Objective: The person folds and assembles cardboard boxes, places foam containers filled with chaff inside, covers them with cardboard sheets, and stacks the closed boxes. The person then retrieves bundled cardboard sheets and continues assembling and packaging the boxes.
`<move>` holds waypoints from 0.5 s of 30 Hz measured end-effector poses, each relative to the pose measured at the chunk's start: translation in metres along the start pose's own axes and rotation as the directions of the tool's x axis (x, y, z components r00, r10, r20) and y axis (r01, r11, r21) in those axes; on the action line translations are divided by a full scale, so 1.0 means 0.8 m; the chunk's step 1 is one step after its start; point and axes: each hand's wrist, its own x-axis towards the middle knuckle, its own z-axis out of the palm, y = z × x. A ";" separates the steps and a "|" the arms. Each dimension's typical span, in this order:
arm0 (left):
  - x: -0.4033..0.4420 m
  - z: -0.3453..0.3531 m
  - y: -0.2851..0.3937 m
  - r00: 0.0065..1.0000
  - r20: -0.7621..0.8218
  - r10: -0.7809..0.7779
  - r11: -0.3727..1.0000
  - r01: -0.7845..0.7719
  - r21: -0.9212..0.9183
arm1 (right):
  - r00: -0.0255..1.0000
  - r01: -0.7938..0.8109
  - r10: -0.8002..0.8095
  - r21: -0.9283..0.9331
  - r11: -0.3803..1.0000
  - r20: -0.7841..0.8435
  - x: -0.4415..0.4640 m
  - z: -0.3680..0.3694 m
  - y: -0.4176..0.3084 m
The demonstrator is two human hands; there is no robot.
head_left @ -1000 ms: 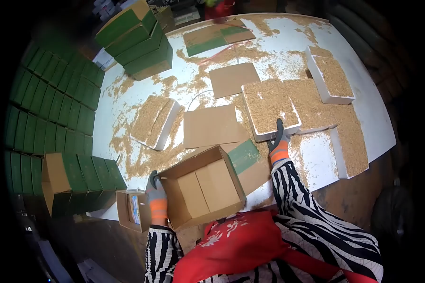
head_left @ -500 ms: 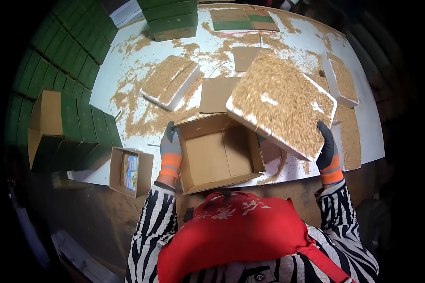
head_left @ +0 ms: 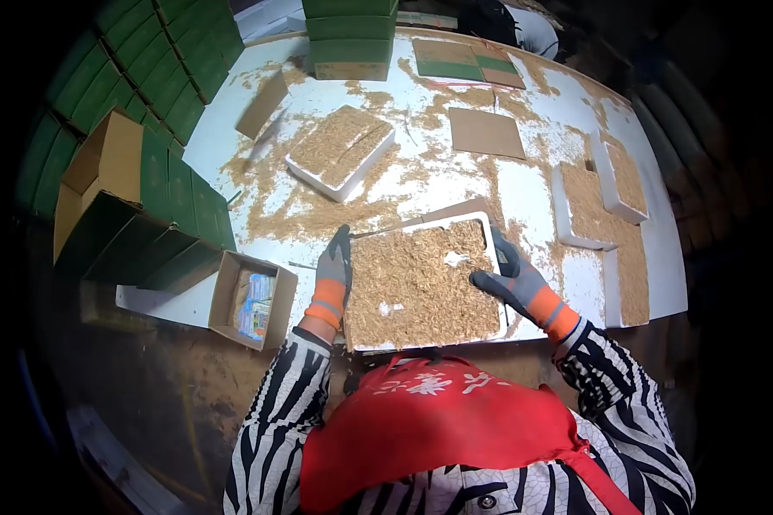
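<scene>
A white foam tray (head_left: 487, 249) filled with wood shavings, with two white bits showing on top, lies level in front of me. Beneath it is a brown cardboard box (head_left: 464, 209), mostly hidden; its back edge shows behind the tray. My left hand (head_left: 335, 262), in a grey and orange glove, is closed on the box's left side by the tray's edge. At the right, my right hand (head_left: 515, 281) grips the tray's rim, thumb over the top and fingers at the outer side.
Another shavings-filled tray (head_left: 342, 150) is beyond, with several more at right. A cardboard sheet (head_left: 487, 133) and a tilted piece (head_left: 262, 105) are on the shavings-strewn table (head_left: 421, 184). Green boxes (head_left: 176, 184) are stacked left, near an open box with packets (head_left: 262, 300).
The tray has moved left and down from the right side, levelling over the box. My right hand came with it. A tilted cardboard piece now shows at the far left. The view has shifted.
</scene>
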 end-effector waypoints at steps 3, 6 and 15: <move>-0.020 0.007 0.024 0.999 -0.052 0.003 0.982 0.007 0.190 | 0.962 -0.102 0.232 -0.601 0.792 0.143 0.015 -0.015 -0.008; -0.024 0.009 0.011 0.975 0.024 0.222 0.931 -0.219 0.292 | 0.893 0.045 0.424 -0.968 0.248 0.150 0.042 0.000 -0.018; -0.027 0.022 0.023 0.988 0.010 0.152 0.979 -0.152 0.137 | 0.993 0.115 -0.108 -0.373 0.921 0.040 0.218 -0.110 -0.004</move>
